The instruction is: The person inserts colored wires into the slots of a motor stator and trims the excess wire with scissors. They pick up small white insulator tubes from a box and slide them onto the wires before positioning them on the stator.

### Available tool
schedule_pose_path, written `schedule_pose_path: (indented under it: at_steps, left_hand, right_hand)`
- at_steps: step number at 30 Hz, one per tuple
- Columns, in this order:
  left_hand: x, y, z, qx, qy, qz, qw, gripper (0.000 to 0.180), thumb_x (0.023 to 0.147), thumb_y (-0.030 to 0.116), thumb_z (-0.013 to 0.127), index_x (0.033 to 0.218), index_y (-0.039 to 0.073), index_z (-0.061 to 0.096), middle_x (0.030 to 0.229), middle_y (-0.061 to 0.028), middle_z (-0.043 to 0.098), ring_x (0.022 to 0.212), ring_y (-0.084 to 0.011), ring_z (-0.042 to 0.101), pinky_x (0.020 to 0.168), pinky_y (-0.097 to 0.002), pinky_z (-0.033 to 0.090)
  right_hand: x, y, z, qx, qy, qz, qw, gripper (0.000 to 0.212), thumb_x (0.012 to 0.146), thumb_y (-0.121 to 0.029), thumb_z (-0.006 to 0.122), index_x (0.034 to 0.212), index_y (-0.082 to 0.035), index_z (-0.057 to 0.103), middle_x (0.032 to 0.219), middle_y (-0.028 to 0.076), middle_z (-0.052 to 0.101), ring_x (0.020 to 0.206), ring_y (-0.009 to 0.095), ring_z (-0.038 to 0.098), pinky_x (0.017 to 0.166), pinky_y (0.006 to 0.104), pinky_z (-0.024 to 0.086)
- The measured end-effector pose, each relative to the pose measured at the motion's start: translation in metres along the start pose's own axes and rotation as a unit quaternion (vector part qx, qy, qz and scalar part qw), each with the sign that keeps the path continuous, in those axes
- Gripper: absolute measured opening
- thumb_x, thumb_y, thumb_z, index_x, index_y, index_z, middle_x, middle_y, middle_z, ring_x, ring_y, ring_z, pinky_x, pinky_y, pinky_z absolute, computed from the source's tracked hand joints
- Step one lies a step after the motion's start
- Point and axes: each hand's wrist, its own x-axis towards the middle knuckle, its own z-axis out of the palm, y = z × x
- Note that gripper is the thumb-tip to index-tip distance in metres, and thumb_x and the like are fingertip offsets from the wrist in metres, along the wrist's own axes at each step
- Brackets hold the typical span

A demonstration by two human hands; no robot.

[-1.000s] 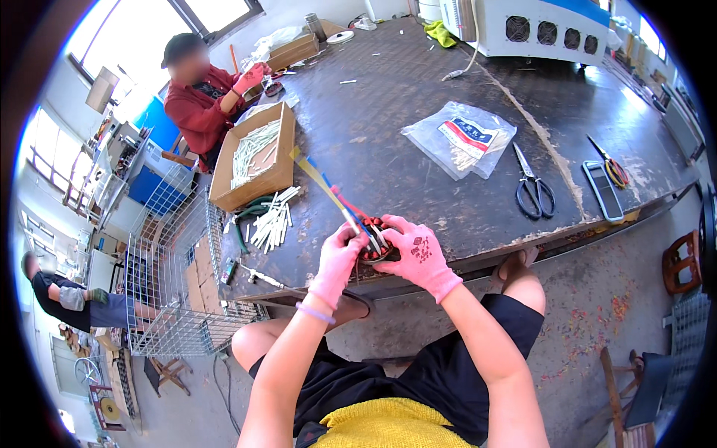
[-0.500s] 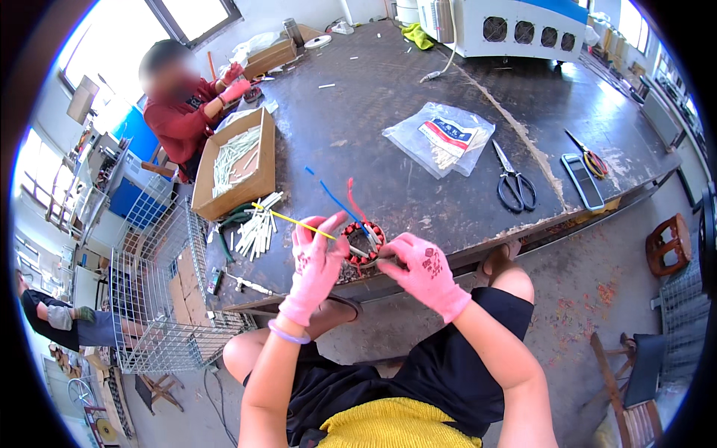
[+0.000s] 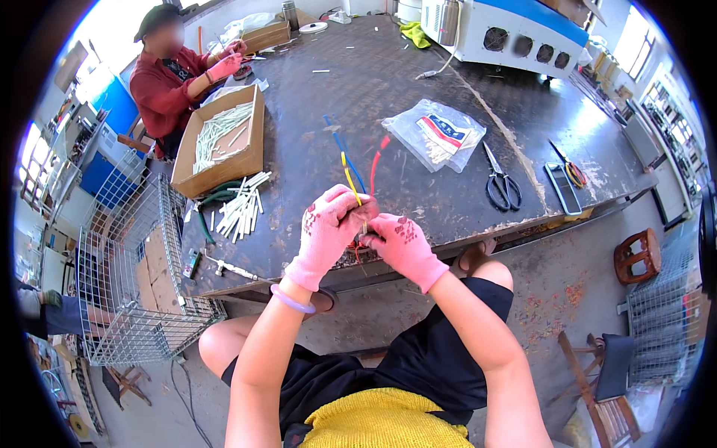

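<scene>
Both my hands wear pink gloves and meet at the table's near edge. My left hand (image 3: 328, 228) is closed in a pinch on a yellow wire (image 3: 349, 178), which rises above its fingers. Fingers together, my right hand (image 3: 405, 245) is closed right beside it; what it pinches is hidden. A blue wire (image 3: 357, 173) and a red wire (image 3: 374, 166) also stand up from between the hands. Below the fingers, a ring-shaped motor stator with red windings (image 3: 355, 252) is mostly covered by the gloves.
Loose white tubes (image 3: 240, 213) lie left of my hands, near a cardboard box (image 3: 258, 142) of similar tubes. Rightward are a plastic bag (image 3: 403, 123), black-handled scissors (image 3: 502, 190), a phone (image 3: 563, 188) and small snips (image 3: 573, 173). A co-worker (image 3: 160, 93) sits at the far left.
My hands have drawn closer together over the stator, covering most of it. The yellow wire, which slanted left across my left hand, now points up beside the blue one. The view has shifted slightly.
</scene>
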Motion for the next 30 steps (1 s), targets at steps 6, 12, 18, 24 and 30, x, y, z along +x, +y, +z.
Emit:
schedule_pose_path:
  at_steps: [6, 12, 18, 24, 30]
  left_hand:
    - [-0.002, 0.011, 0.003, -0.06, 0.001, -0.016, 0.998, 0.014, 0.082, -0.005, 0.06, 0.089, 0.001, 0.07, 0.079, -0.0091, 0.059, 0.07, -0.0242, 0.06, 0.066, -0.0314, 0.049]
    - [-0.008, 0.004, 0.012, -0.106, 0.052, -0.036, 0.992, 0.017, 0.084, -0.007, 0.055, 0.086, -0.001, 0.07, 0.077, -0.0065, 0.059, 0.07, -0.0175, 0.06, 0.065, -0.0295, 0.049]
    - [-0.022, -0.015, -0.003, -0.133, 0.057, -0.048, 0.988, 0.026, 0.089, -0.001, 0.056, 0.112, 0.002, 0.069, 0.088, -0.0054, 0.062, 0.076, -0.0143, 0.06, 0.068, -0.0266, 0.049]
    - [-0.053, -0.04, 0.003, -0.097, 0.065, -0.078, 0.99, 0.033, 0.091, -0.005, 0.06, 0.124, -0.001, 0.06, 0.111, -0.0088, 0.059, 0.099, -0.0173, 0.062, 0.09, -0.0293, 0.049]
    - [-0.062, -0.05, 0.019, -0.07, 0.058, -0.055, 0.994, 0.03, 0.09, -0.006, 0.06, 0.118, 0.002, 0.063, 0.117, -0.0117, 0.061, 0.108, -0.0247, 0.06, 0.091, -0.0335, 0.05]
  right_hand:
    - [-0.001, 0.0, 0.007, -0.05, 0.038, -0.027, 0.998, 0.018, 0.088, -0.025, 0.068, 0.09, -0.008, 0.062, 0.095, 0.01, 0.064, 0.085, 0.032, 0.066, 0.071, 0.0422, 0.053]
    - [-0.006, -0.001, 0.028, -0.105, 0.075, -0.064, 0.99, 0.015, 0.087, -0.019, 0.067, 0.09, -0.007, 0.059, 0.091, 0.012, 0.063, 0.085, 0.032, 0.066, 0.072, 0.042, 0.054]
    - [-0.025, 0.001, -0.024, 0.161, 0.049, 0.073, 0.983, 0.027, 0.088, -0.02, 0.069, 0.11, -0.004, 0.068, 0.098, 0.015, 0.066, 0.087, 0.031, 0.067, 0.075, 0.0379, 0.053]
    - [-0.015, 0.107, -0.07, -0.068, 0.17, 0.156, 0.971, 0.022, 0.093, -0.024, 0.061, 0.105, -0.008, 0.07, 0.103, 0.015, 0.066, 0.094, 0.033, 0.066, 0.081, 0.0423, 0.052]
    - [0.027, 0.154, -0.067, -0.309, 0.093, 0.133, 0.937, 0.026, 0.094, -0.028, 0.059, 0.113, -0.014, 0.068, 0.109, 0.01, 0.061, 0.104, 0.029, 0.06, 0.085, 0.0467, 0.049]
